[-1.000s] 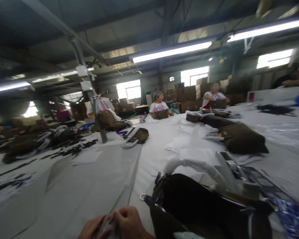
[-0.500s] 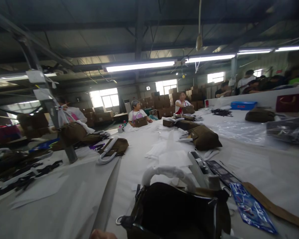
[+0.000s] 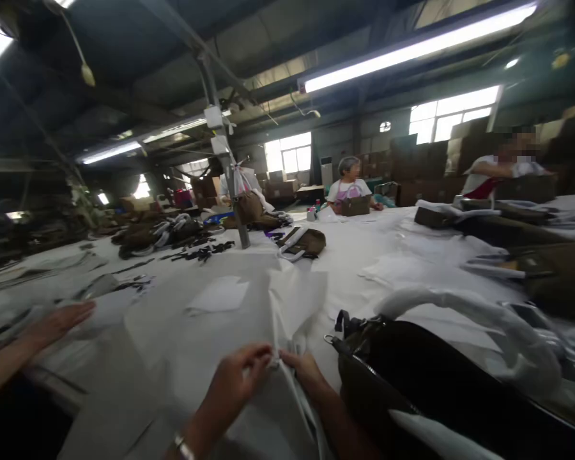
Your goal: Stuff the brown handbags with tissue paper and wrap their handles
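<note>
My left hand, with a bracelet at the wrist, reaches in from the bottom middle. Its fingertips pinch the gathered edge of a white sheet; whether this is paper or thin plastic I cannot tell. Close beside it, my right hand closes on the same gathered sheet, thumb towards the left hand. Just right of both hands stands a dark olive handbag. Its zipped top gapes wide, showing a black inside, and its handle is wrapped in white.
At the left edge another person's hand extends over the table. A metal post rises from the table. Behind it lie a small brown bag and piled bags. More bags lie at right. Co-workers sit opposite, each at a bag.
The view has swung left, so the handbag now appears further right. Both my hands have come into view, gripping the white sheet. Another person's hand appears at left.
</note>
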`<state>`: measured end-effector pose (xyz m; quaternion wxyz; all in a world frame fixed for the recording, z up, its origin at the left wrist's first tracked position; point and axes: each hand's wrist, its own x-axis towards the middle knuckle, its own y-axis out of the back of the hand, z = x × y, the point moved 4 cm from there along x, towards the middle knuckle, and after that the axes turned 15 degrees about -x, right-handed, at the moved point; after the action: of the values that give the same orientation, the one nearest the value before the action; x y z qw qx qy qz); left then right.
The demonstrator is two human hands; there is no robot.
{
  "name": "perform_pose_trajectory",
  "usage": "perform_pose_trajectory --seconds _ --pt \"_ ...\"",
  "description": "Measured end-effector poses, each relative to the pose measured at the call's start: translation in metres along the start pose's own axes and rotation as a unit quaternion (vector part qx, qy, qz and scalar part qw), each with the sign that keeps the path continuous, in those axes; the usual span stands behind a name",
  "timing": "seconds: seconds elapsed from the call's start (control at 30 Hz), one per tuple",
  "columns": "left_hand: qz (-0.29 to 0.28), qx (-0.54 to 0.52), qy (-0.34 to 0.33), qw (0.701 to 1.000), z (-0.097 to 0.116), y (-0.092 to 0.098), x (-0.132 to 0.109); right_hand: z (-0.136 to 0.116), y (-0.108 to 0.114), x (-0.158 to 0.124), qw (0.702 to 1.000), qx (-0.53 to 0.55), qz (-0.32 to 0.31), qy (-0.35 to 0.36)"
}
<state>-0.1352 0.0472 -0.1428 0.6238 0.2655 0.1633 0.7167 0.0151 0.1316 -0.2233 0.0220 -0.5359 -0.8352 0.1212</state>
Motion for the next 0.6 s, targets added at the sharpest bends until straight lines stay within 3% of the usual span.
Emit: perform_pose_trajectory --seconds 0.1,0.23,0.3,0.37,0.47,0.6 --pt "0.058 0.030 0.038 0.997 -0.022 0.008 0.036 -0.002 -0.005 0.004 1.000 0.011 0.004 -0.006" --pt "0.020 0.021 0.066 0.997 -0.042 -0.037 0.048 -0.013 -0.009 -0.003 1.000 0.013 -0.003 0.028" --pt "-0.007 0.008 0.040 0.999 -0.038 -0.059 0.046 -0.016 -0.010 -0.009 0.999 0.016 -0.024 0.032" --pt "-0.030 0.000 0.012 0.999 -0.032 -0.065 0.048 -0.012 -0.011 -0.012 0.999 0.030 -0.045 0.007" --pt "-0.026 0.032 -0.002 0.999 -0.034 -0.037 0.065 0.000 -0.007 -0.007 0.998 0.041 -0.031 -0.031" --pt "-0.004 0.147 0.042 0.988 -0.071 0.027 0.105 0.013 -0.002 0.005 0.998 0.026 -0.005 -0.053"
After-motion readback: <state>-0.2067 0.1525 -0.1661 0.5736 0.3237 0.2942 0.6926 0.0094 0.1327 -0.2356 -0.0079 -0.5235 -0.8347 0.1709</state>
